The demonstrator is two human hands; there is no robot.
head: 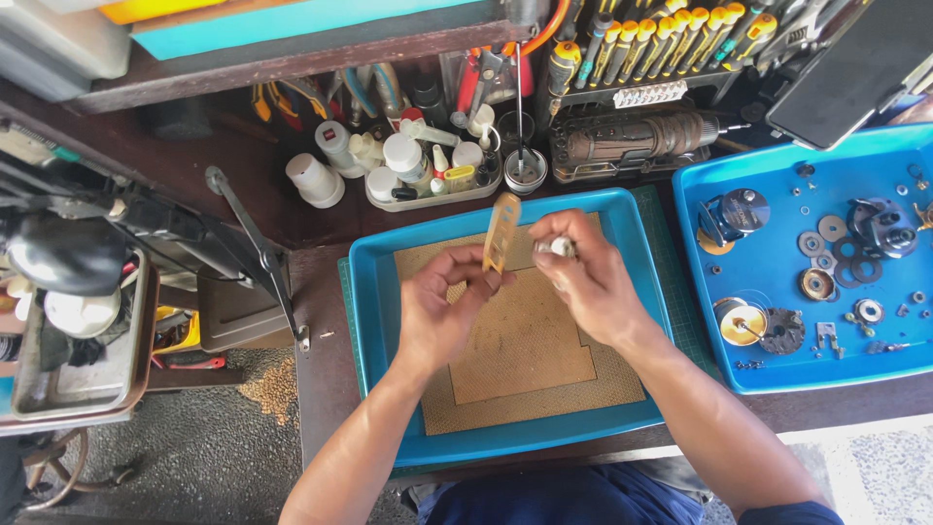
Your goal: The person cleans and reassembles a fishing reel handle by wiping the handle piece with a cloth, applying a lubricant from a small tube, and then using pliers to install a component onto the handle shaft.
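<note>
Hands are raised over a blue tray lined with a tan mat. A perforated yellow strip is pinched upright by the left hand; a small white piece is gripped by the right hand. Metal parts fill a 2nd blue tray at right; bottles and screwdrivers stand behind.

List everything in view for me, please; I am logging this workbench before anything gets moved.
Perforated tan strip: one, held upright in the left hand.
Small white piece: one, pinched in the right hand.
Blue plastic tray with tan mat: one, centre, under the hands.
Second blue tray: one, right, with dismantled metal parts.
Washers and gears: many, grey and brass, in the right tray.
Yellow-handled screwdrivers: about ten, racked at the back.
White bottles and tubes: several, in a shallow dish at the back.
Dark handheld tool: one, lying below the screwdrivers.
Left hand: one, over the centre tray.
Right hand: one, over the centre tray.
</note>
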